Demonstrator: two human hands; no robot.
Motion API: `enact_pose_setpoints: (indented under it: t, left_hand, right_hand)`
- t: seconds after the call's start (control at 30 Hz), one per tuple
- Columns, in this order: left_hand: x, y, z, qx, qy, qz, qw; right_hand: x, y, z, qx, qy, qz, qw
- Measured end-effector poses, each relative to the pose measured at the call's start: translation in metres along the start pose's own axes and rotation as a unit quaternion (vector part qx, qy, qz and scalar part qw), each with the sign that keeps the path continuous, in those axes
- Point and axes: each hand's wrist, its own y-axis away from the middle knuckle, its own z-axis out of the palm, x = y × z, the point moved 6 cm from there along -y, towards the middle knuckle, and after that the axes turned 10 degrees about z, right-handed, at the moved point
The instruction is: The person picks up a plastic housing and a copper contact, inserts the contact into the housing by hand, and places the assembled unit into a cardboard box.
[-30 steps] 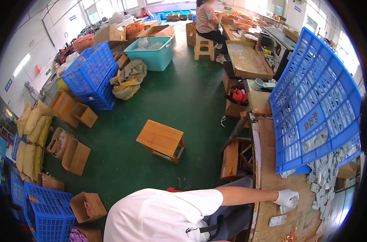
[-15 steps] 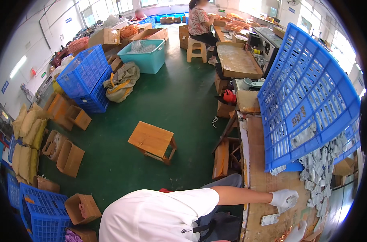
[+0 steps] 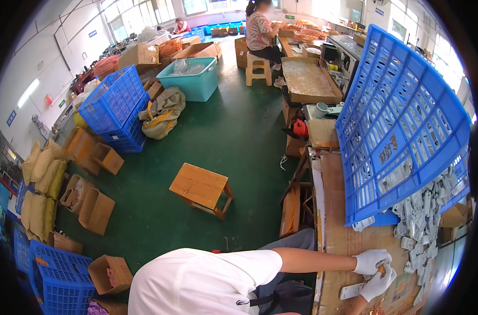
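White-gloved, the right hand (image 3: pixel 378 286) has been brought to the left hand (image 3: pixel 370 261) at lower right, work made two-handed around a glimpsed orange piece (image 3: pixel 381 269), fingers curled, pinch unclear.

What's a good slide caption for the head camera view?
Two white-gloved hands meet over a worktable, beside grey parts and a tilted blue crate.

Wooden stool (image 3: pixel 199 184), teal tub (image 3: pixel 196 90) on green floor (image 3: pixel 244 142).

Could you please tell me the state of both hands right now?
Left hand: fingers curled, grip cannot be told.
Right hand: against the left, grip cannot be told.
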Motion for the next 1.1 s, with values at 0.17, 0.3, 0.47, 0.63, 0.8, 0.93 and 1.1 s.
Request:
enact_pose_setpoints:
  t: [0.17, 0.3, 0.47, 0.63, 0.8, 0.93, 1.1]
  left_hand:
    - [0.003, 0.001, 0.000, -0.015, -0.018, 0.009, 1.000]
    - [0.005, 0.002, 0.001, -0.025, -0.020, 0.025, 0.999]
    - [0.011, -0.002, 0.003, -0.064, -0.030, 0.036, 0.997]
    - [0.012, 0.001, 0.000, -0.059, -0.036, 0.040, 0.997]
    - [0.013, 0.001, 0.005, -0.092, -0.098, 0.025, 0.991]
    - [0.015, 0.002, 0.006, -0.088, -0.114, 0.048, 0.988]
    - [0.015, 0.001, 0.005, -0.013, -0.118, 0.092, 0.989]
  right_hand:
    - [0.007, 0.002, -0.001, 0.020, -0.022, -0.007, 1.000]
    - [0.006, 0.001, -0.001, 0.025, -0.194, 0.211, 0.958]
    - [0.051, -0.012, 0.016, -0.180, -0.304, 0.196, 0.915]
    - [0.048, -0.012, 0.015, -0.177, -0.250, 0.201, 0.930]
    - [0.057, -0.013, 0.017, -0.203, -0.265, 0.225, 0.916]
    - [0.049, -0.006, 0.022, -0.214, -0.424, 0.279, 0.834]
    - [0.050, -0.006, 0.029, -0.170, -0.406, 0.262, 0.859]
